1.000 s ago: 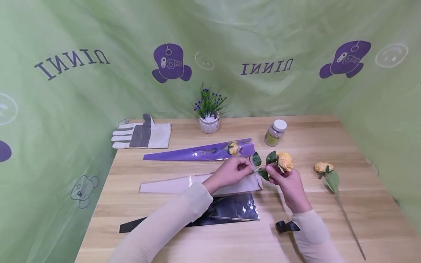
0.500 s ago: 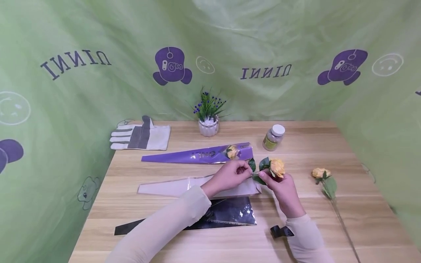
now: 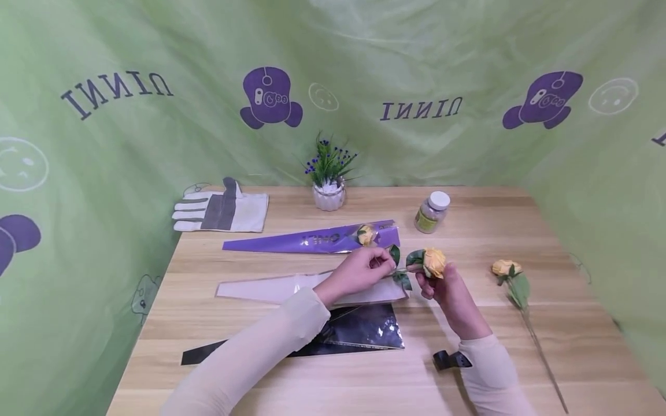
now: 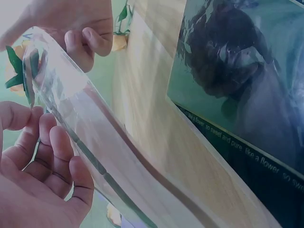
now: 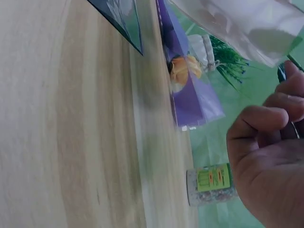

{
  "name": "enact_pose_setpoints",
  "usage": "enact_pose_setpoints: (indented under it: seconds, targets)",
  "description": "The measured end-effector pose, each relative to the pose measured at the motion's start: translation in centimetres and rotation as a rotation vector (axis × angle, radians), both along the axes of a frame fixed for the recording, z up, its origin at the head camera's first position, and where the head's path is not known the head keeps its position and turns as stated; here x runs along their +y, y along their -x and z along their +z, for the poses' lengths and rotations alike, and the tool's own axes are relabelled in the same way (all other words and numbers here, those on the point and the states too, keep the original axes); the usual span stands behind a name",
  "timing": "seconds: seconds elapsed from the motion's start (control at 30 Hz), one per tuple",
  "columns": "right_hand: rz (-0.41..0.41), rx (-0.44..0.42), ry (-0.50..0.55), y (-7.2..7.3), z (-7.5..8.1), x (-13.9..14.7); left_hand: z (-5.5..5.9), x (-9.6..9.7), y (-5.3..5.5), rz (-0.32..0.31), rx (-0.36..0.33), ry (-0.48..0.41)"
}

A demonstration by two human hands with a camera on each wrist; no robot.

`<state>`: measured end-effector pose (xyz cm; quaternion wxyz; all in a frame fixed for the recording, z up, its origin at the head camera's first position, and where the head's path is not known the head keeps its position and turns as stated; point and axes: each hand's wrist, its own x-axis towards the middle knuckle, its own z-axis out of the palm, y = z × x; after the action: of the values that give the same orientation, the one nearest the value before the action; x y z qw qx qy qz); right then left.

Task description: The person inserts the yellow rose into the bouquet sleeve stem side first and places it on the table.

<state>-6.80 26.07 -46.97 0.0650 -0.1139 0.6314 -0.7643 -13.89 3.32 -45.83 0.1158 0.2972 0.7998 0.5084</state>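
In the head view, a yellow artificial rose [image 3: 434, 263] lies with its stem running into the mouth of a clear-and-white flower sleeve [image 3: 255, 288]. My left hand [image 3: 359, 270] pinches the sleeve's open edge between thumb and forefinger. The left wrist view shows the clear film [image 4: 88, 102], with the green stem behind it and leaves [image 4: 16, 66] at the mouth. Just under the blossom, my right hand [image 3: 460, 300] holds the rose, fingers curled and thumb beside the petals. In the right wrist view, those fingers [image 5: 266, 116] partly hide the stem.
A purple sleeve [image 3: 276, 242] with another rose lies behind, a black sleeve [image 3: 364, 332] in front. A loose rose [image 3: 520, 292] rests at right. A lidded jar [image 3: 432, 214], potted plant [image 3: 329, 196] and work glove [image 3: 224, 211] stand or lie along the back.
My right thumb has shifted from the stem to beside the blossom, with the fingers now below it. The rose has moved slightly left, toward the sleeve. My left hand keeps its pinch.
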Motion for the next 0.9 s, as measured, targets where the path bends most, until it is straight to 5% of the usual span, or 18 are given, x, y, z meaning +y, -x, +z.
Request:
enact_pose_setpoints:
  seconds: [0.13, 0.47, 0.9]
  targets:
    - [0.066, 0.021, 0.034, 0.0, 0.1, 0.5, 0.3, 0.0, -0.2, -0.007, -0.009, 0.0]
    - [0.012, -0.07, 0.019, -0.6, 0.4, 0.3, 1.4, 0.4, -0.8, -0.033, -0.023, 0.005]
    - [0.018, 0.011, -0.098, -0.6, 0.4, 0.6, 1.9, 0.7, -0.8, -0.035, -0.012, 0.014]
